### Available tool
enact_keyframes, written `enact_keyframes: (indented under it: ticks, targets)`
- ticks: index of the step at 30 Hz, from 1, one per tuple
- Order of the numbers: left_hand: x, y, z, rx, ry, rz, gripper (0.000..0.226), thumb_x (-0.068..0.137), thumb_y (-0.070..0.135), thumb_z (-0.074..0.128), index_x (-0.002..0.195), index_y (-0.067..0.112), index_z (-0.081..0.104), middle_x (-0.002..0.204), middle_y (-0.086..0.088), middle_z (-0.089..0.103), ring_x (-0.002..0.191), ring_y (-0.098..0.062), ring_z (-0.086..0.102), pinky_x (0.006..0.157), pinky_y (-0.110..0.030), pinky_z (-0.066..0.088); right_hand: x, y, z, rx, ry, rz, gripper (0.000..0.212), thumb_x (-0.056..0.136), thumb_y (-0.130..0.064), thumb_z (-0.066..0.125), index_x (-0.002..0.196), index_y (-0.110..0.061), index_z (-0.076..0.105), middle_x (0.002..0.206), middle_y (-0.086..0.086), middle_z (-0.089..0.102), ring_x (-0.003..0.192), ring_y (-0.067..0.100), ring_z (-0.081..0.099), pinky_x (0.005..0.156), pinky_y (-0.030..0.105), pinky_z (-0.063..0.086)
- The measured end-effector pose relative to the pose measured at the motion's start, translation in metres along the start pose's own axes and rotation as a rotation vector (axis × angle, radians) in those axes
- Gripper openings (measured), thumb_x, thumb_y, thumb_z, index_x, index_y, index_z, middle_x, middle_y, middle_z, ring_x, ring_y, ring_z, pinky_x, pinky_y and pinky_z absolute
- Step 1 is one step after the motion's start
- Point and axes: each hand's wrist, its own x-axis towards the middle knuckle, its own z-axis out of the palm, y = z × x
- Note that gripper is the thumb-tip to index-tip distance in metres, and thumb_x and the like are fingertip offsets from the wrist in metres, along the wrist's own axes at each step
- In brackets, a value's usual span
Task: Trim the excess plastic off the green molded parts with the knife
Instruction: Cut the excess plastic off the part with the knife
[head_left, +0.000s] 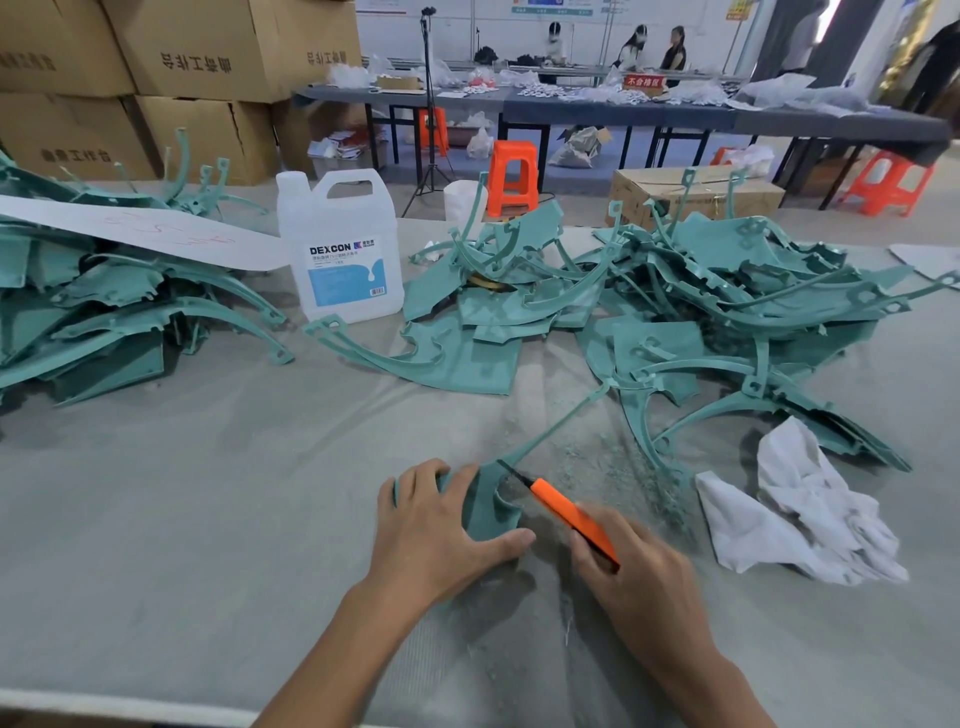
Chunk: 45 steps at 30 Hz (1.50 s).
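Grey cloth-covered desk (208, 519): L hand (441, 525) fingers flat, pressing green molded plastic part (488, 501); R hand (639, 571) fingers curled round orange-handled knife (563, 506).

The part (491, 501) is a flat teal-green plate with a long thin strip running away up and right. It lies flat on the table (208, 493) near the front, pressed under the left hand (441, 525). The knife (563, 512) (orange handle, dark blade) slants in the right hand (639, 566), its tip on the part's edge at the strip's root. Farther back, similar parts are heaped in a left pile (104, 312), a middle pile (493, 301) and a right pile (753, 301).
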Motion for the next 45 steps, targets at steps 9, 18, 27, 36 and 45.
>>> enact_keyframes:
  ticks: [9, 18, 27, 36, 45]
  targets:
    - [-0.001, 0.002, -0.002, -0.021, -0.010, -0.004, 0.109, 0.056, 0.105, 0.018, 0.144, 0.043, 0.033, 0.138, 0.005, 0.034, 0.134, -0.017, 0.025, 0.115, -0.038, 0.018, 0.036, 0.021, -0.016, -0.080, 0.143, 0.068, 0.025, 0.083, -0.015, 0.081, 0.107, -0.017, 0.073, 0.079, -0.002, 0.069, 0.062, 0.024, 0.063, 0.049, 0.033, 0.048]
    - [-0.003, 0.003, 0.002, -0.039, 0.029, -0.002, 0.109, 0.056, 0.106, 0.017, 0.143, 0.043, 0.036, 0.135, 0.006, 0.036, 0.130, -0.017, 0.027, 0.113, -0.040, 0.021, 0.032, -0.006, -0.028, -0.098, 0.092, 0.016, 0.026, 0.080, -0.016, 0.084, 0.105, -0.015, 0.074, 0.080, 0.000, 0.071, 0.062, 0.026, 0.066, 0.050, 0.031, 0.047]
    - [-0.003, 0.005, 0.007, -0.047, 0.137, -0.023, 0.096, 0.050, 0.108, 0.015, 0.099, 0.029, 0.040, 0.099, 0.012, 0.039, 0.098, -0.014, 0.039, 0.098, -0.038, 0.032, 0.039, -0.035, -0.051, -0.168, -0.318, -0.004, 0.019, 0.096, -0.046, 0.057, 0.107, -0.033, 0.066, 0.085, -0.006, 0.066, 0.073, 0.020, 0.064, 0.063, 0.036, 0.049]
    - [-0.003, 0.005, 0.003, -0.051, 0.076, -0.022, 0.092, 0.054, 0.105, 0.028, 0.105, 0.029, 0.039, 0.106, 0.011, 0.039, 0.105, -0.015, 0.036, 0.103, -0.039, 0.029, 0.080, -0.034, -0.073, -0.312, -0.410, 0.005, 0.019, 0.098, -0.048, 0.054, 0.106, -0.033, 0.064, 0.073, -0.010, 0.064, 0.061, 0.011, 0.060, 0.058, 0.029, 0.049]
    - [-0.003, 0.005, 0.003, -0.051, 0.097, -0.028, 0.088, 0.057, 0.103, 0.031, 0.103, 0.029, 0.039, 0.106, 0.011, 0.039, 0.102, -0.015, 0.037, 0.102, -0.041, 0.030, 0.105, 0.027, -0.125, -0.400, -0.002, 0.118, 0.018, 0.092, -0.032, 0.069, 0.106, -0.021, 0.068, 0.076, 0.007, 0.067, 0.063, 0.036, 0.062, 0.054, 0.033, 0.036]
